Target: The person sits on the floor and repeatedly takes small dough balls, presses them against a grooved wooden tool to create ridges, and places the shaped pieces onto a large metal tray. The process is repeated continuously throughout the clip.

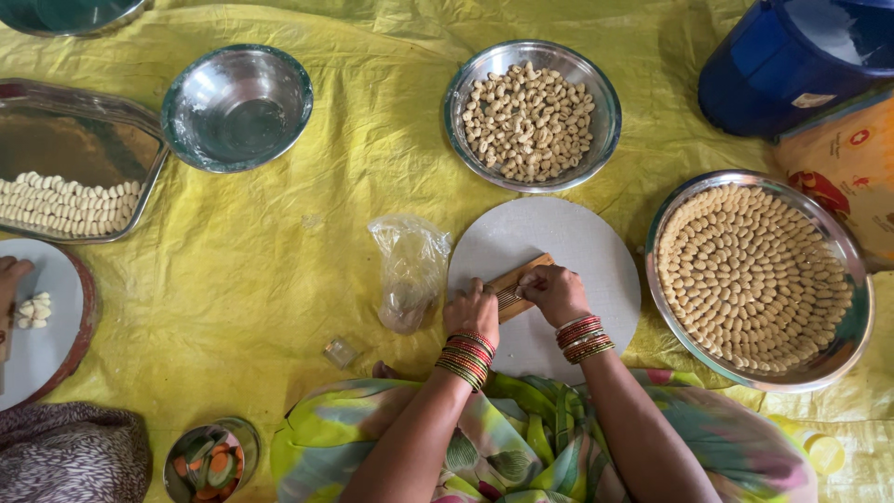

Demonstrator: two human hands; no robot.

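- Wooden ridged comb board [518, 287]: lies on the round grey board [568, 244], at its near-left part.
- Left hand [471, 313]: fingers curled on the comb board's lower-left end.
- Right hand [555, 292]: fingers bent, pressing on the comb board's ridged face; contents beneath them not discernible.
- Steel tray [843, 345], right: holds rows of shaped dough pieces.
- Steel bowl [605, 116], above: holds loose pieces.
- Yellow sheet [279, 279]: underlies all items.

Red-green bangles, floral green-pink garment, bare forearms.
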